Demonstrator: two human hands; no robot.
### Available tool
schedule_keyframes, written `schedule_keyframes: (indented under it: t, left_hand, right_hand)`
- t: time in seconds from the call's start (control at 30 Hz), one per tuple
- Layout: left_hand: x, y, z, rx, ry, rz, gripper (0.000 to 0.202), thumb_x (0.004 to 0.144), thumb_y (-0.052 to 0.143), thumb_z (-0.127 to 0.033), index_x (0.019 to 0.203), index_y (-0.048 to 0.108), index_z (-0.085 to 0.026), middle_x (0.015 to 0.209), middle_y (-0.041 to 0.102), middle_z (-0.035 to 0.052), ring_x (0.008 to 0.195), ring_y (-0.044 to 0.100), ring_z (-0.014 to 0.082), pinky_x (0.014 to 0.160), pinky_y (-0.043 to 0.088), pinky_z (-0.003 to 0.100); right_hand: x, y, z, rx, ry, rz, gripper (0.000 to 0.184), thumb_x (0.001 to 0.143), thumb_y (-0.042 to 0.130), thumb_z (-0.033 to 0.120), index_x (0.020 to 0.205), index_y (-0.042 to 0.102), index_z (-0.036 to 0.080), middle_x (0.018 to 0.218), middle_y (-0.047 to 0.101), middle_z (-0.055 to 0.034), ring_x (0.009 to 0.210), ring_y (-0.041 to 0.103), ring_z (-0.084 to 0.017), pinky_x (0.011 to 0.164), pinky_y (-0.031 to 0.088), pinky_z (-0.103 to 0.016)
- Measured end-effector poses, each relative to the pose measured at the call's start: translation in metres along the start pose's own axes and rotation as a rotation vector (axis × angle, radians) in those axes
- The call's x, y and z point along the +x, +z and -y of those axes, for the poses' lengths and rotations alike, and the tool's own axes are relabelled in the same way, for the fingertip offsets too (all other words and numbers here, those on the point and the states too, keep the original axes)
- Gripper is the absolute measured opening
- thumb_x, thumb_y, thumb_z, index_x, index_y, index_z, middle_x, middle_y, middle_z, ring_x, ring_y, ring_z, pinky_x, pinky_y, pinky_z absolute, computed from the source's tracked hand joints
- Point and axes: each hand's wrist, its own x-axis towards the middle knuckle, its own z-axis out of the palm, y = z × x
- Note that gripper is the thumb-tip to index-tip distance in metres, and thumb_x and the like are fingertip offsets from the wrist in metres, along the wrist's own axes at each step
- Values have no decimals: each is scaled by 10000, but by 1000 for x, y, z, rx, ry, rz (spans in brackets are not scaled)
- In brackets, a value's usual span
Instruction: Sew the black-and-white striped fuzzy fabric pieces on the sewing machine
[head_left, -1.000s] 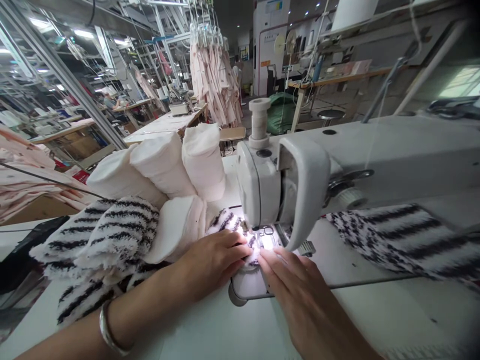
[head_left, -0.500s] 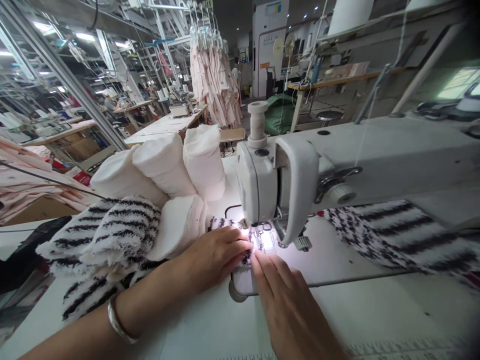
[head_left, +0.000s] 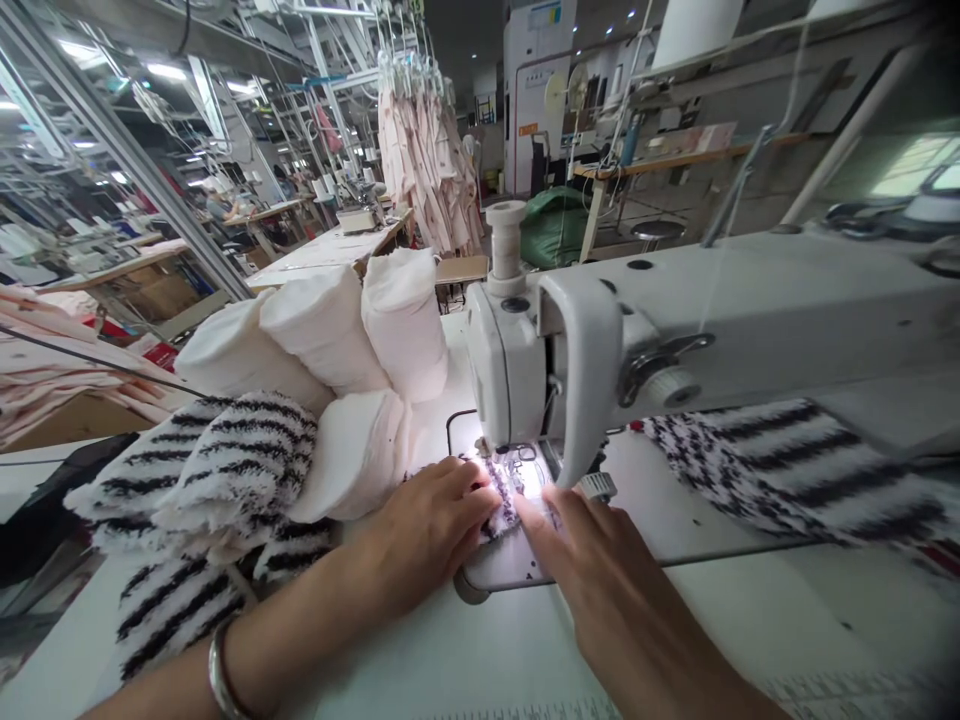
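Note:
A small piece of fluffy black-and-white fabric (head_left: 501, 517) lies beneath the needle area of a white sewing machine (head_left: 517, 370), lit by its lamp. My left hand (head_left: 427, 525) presses and grips its left side with bent fingers held together. On the right, my right hand (head_left: 600, 560) has its fingers stretched out and apart, the tips beside the fabric and the presser foot. Whether those tips touch the fabric, I cannot tell. My left forearm wears a silver bangle (head_left: 219, 668). The needle itself is hidden.
Striped fluffy pieces (head_left: 225, 460) are heaped at left, beside several white cloth rolls (head_left: 405, 325). Another striped piece (head_left: 795, 465) lies under the machine arm at right. A ruler scale (head_left: 847, 690) runs along the table's front edge. Pink garments (head_left: 424, 160) hang behind.
My right hand has shifted right and its fingers have spread away from the left fingertips. My left hand has moved slightly left and toward me, and more of the fluffy fabric shows between the hands.

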Motion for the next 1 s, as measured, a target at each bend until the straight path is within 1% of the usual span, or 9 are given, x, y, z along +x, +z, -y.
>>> schedule_keyframes:
  t: [0.1, 0.23, 0.4, 0.53, 0.63, 0.7, 0.83, 0.93, 1.0]
  left_hand:
    - [1, -3, 2, -28, 22, 26, 244, 896, 417, -75, 1062, 566, -172, 996, 573, 92, 909, 526, 216, 750, 480, 356]
    - [0, 0, 4, -5, 19, -6, 275, 857, 446, -46, 1079, 556, -166, 1050, 557, 93, 942, 517, 215, 768, 485, 352]
    - [1, 2, 6, 35, 53, -68, 259, 852, 474, -66, 1069, 558, -180, 1018, 589, 76, 937, 538, 210, 790, 498, 355]
    - [1, 4, 8, 47, 68, -113, 234, 852, 509, -109, 1063, 563, -197, 952, 605, 58, 856, 560, 192, 740, 503, 338]
    - [0, 11, 4, 62, 21, -179, 242, 841, 521, -104, 1059, 559, -201, 921, 596, 53, 841, 558, 191, 724, 499, 333]
    - [0, 17, 0, 80, -15, -234, 235, 830, 535, -107, 1048, 549, -193, 909, 585, 58, 832, 550, 199, 705, 498, 338]
    - [3, 28, -11, 158, -88, -319, 147, 826, 544, -152, 969, 515, -166, 897, 563, 85, 804, 518, 230, 645, 495, 363]
    - [5, 33, -16, 229, -155, -338, 130, 813, 543, -160, 935, 496, -161, 882, 549, 92, 788, 493, 244, 618, 489, 379]
    - [6, 35, -17, 248, -184, -325, 120, 814, 536, -168, 921, 484, -163, 865, 535, 89, 774, 478, 244, 600, 482, 375]
  right_hand:
    - [2, -4, 0, -44, -5, -10, 523, 775, 353, -3, 1202, 566, 212, 1026, 584, -82, 869, 542, -225, 674, 447, -378]
    - [5, -6, 1, -78, -31, -22, 521, 764, 347, -12, 1177, 584, 200, 917, 580, -74, 677, 499, -170, 590, 434, -338]
    - [4, -4, 9, -64, -17, -16, 562, 692, 371, -37, 1157, 582, 198, 925, 567, -73, 838, 535, -219, 649, 453, -355]
    - [2, -3, 10, -70, -33, -13, 506, 729, 385, -16, 1147, 589, 185, 927, 564, -81, 876, 537, -238, 653, 450, -360]
    - [2, -4, 3, -89, -31, -16, 519, 764, 382, 0, 1198, 573, 210, 976, 572, -86, 869, 531, -232, 668, 432, -363]
    - [4, -6, -2, -84, -29, -2, 520, 788, 366, 12, 1212, 568, 234, 949, 577, -72, 756, 513, -189, 642, 414, -344]
    - [8, -11, -8, -86, -58, -37, 496, 791, 328, 1, 1117, 620, 235, 830, 572, -43, 600, 439, -143, 578, 377, -312]
    - [8, -9, -8, -110, -95, -64, 483, 785, 340, 0, 1104, 624, 225, 883, 583, -45, 598, 445, -139, 597, 391, -328]
    - [5, -7, -8, -139, -95, -60, 509, 780, 335, -12, 1154, 601, 209, 931, 580, -65, 669, 492, -160, 624, 411, -342]
